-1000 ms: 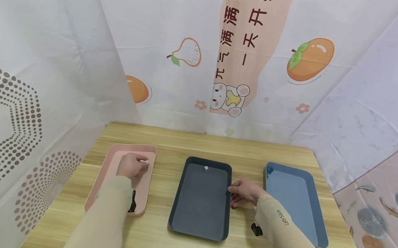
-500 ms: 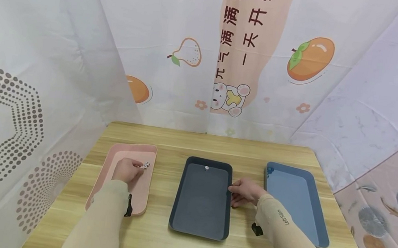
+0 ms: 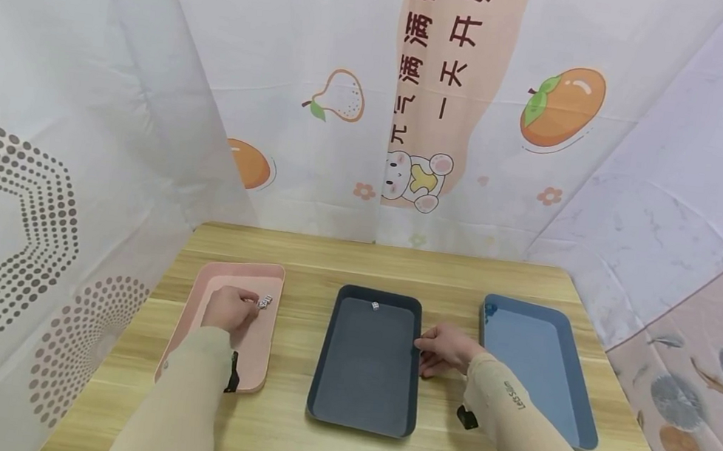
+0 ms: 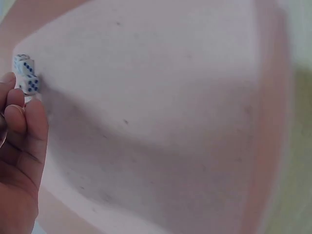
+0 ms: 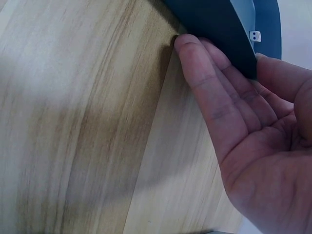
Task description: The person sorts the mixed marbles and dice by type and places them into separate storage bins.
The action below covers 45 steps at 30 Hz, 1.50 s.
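Note:
My left hand [image 3: 230, 309] is inside the pink tray [image 3: 205, 275], its fingertips at a small cluster of white dice [image 3: 265, 301]. In the left wrist view, several white dice [image 4: 30, 84] with dark blue pips touch one another just past the fingers. A sliver of a white die shows between the fingertips, which appear to pinch it; the rest is hidden. My right hand [image 3: 448, 347] grips the right wall of the dark grey tray [image 3: 364, 375], thumb over the rim and fingers outside. One white die [image 3: 375, 305] lies at that tray's far end.
To the right stands a blue tray [image 3: 536, 364] with small dark blue pieces [image 3: 490, 311] in its far left corner. All three trays rest on a wooden table [image 3: 284, 432], with printed curtains [image 3: 330, 28] behind and at the sides.
My left hand has drawn back slightly toward me and to the left, uncovering more of the white dice cluster. The right hand has kept its hold on the dark tray.

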Motion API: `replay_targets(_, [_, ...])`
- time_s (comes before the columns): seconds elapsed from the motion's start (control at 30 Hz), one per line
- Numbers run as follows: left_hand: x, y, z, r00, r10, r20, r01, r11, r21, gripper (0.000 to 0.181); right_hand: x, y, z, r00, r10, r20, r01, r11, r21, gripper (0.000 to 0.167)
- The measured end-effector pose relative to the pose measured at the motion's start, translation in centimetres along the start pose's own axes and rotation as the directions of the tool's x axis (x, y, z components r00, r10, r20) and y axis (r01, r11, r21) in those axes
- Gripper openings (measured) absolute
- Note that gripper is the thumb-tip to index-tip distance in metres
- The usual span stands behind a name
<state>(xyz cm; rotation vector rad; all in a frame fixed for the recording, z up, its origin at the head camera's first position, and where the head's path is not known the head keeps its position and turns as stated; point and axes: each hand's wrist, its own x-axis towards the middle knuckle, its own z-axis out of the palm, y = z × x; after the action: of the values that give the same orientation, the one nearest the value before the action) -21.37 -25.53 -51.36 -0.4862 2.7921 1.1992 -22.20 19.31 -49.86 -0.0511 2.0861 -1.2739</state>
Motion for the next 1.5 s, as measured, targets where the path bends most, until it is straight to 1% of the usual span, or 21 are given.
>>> replay_targets(0.13, [0.3, 1.5, 0.2, 1.0, 0.015, 0.016, -0.015, 0.999, -0.046, 0.023, -0.1, 0.0, 0.0, 1.0, 0.0, -0.009, 0.0, 1.0, 0.004, 0.026])
replay_targets(0.3, [0.8, 4.0, 1.0, 0.999, 0.015, 0.045, -0.011, 0.995, -0.095, 0.026, -0.1, 0.1, 0.0, 1.0, 0.002, -0.009, -0.002, 1.0, 0.005, 0.026])
replay_targets(0.37, [1.0, 5.2, 1.5, 0.998, 0.042, 0.052, -0.036, 0.994, -0.105, 0.027, -0.1, 0.1, 0.0, 1.0, 0.006, -0.011, -0.006, 1.0, 0.009, 0.026])
replay_targets(0.47, [1.5, 6.7, 2.5, 0.994, 0.078, 0.07, -0.071, 0.992, -0.106, 0.028, -0.1, 0.1, 0.0, 1.0, 0.012, -0.013, -0.012, 1.0, 0.014, 0.025])
replay_targets(0.6, [2.0, 8.4, 4.1, 0.989, 0.102, 0.104, -0.091, 0.99, -0.105, 0.029, -0.2, 0.1, 0.1, 1.0, 0.013, -0.008, -0.013, 1.0, 0.014, 0.026])
replay_targets(0.77, [1.7, 10.1, 5.7, 0.983, 0.128, 0.133, -0.111, 0.985, -0.13, 0.029, -0.2, 0.2, 0.1, 1.0, 0.017, -0.017, -0.016, 1.0, 0.018, 0.025])
replay_targets(0.83, [1.6, 10.7, 6.3, 0.981, 0.132, 0.143, -0.112, 0.984, -0.141, 0.029, -0.2, 0.1, 0.1, 0.999, 0.02, -0.027, -0.02, 1.0, 0.018, 0.025])
replay_targets(1.0, [1.2, 12.1, 8.0, 0.973, 0.177, 0.146, -0.159, 0.979, -0.126, 0.029, -0.1, 0.0, 0.1, 0.999, 0.029, -0.033, -0.029, 0.999, 0.02, 0.024])
replay_targets(1.07, [1.1, 12.5, 8.7, 0.972, 0.185, 0.147, -0.167, 0.978, -0.128, 0.028, -0.1, 0.0, 0.1, 0.999, 0.028, -0.03, -0.028, 0.999, 0.015, 0.024])
replay_targets(1.23, [1.0, 13.3, 10.5, 0.974, 0.152, 0.166, -0.12, 0.975, -0.189, 0.026, 0.0, 0.1, 0.1, 0.999, 0.026, -0.025, -0.026, 1.0, 0.006, 0.024])
replay_targets(1.5, [0.7, 14.2, 12.6, 0.973, 0.151, 0.172, -0.116, 0.973, -0.199, 0.026, 0.2, 0.1, 0.0, 1.0, 0.015, -0.019, -0.015, 1.0, 0.0, 0.024])
